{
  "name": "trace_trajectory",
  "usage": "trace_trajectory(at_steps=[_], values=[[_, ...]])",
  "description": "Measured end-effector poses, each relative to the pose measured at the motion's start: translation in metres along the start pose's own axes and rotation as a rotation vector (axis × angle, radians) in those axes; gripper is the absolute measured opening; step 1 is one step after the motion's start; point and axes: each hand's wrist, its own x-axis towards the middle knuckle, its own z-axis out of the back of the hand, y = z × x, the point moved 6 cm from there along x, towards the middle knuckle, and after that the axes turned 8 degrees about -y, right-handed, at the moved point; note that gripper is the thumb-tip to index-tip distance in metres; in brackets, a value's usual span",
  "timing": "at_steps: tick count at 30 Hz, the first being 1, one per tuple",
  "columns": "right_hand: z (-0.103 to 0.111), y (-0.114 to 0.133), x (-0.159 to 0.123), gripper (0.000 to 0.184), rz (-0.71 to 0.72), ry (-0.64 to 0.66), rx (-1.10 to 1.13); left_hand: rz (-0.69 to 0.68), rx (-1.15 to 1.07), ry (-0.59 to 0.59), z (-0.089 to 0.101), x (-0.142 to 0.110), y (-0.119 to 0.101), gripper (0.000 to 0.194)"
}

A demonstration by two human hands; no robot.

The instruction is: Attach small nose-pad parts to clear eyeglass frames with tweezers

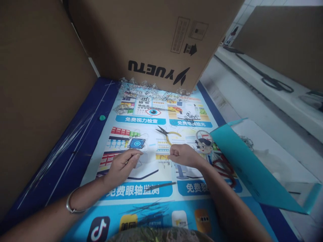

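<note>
My left hand [127, 161] is closed in a pinch over the printed mat [164, 198]. Anything between its thumb and forefinger is too fine to make out. Level with it on the right, my right hand [185, 155] is curled closed, its fingertips turned inward and whatever they hold hidden. Just beyond that hand lie pliers [166, 132] with yellow handles, jaws apart, one handle reaching close to the knuckles. Bent thin wire pieces [165, 161] sit between the two hands. Straight dark wires [161, 186] rest nearer to me, with more wires [148, 208] below them.
Cardboard walls [151, 40] stand at the back and left. Clear bead-like pieces [141, 84] line the back, near dark wire loops [191, 117]. A teal box [252, 168] is on the right, beside a red looped item [224, 169]. Scissors [275, 82] lie on a white ledge.
</note>
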Motion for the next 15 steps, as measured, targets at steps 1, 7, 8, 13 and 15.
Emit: trace_trajectory(at_steps=[1,7,8,13,15], values=[[-0.001,0.0,0.0,0.017,-0.016,-0.005,-0.016,0.002,-0.005,-0.005,0.0,0.0,0.0,0.018],[-0.009,0.0,0.002,0.028,-0.075,-0.073,-0.229,0.062,-0.114,-0.19,0.016,0.006,0.004,0.017],[-0.01,0.001,0.002,0.028,-0.069,-0.068,-0.241,0.074,-0.149,-0.246,0.021,0.008,0.004,0.017],[-0.012,-0.001,0.004,0.028,-0.087,-0.038,-0.25,0.064,-0.368,-0.491,0.049,0.023,-0.003,0.016],[-0.012,-0.001,0.004,0.028,-0.092,-0.041,-0.244,0.028,-0.385,-0.561,0.06,0.028,-0.009,0.016]])
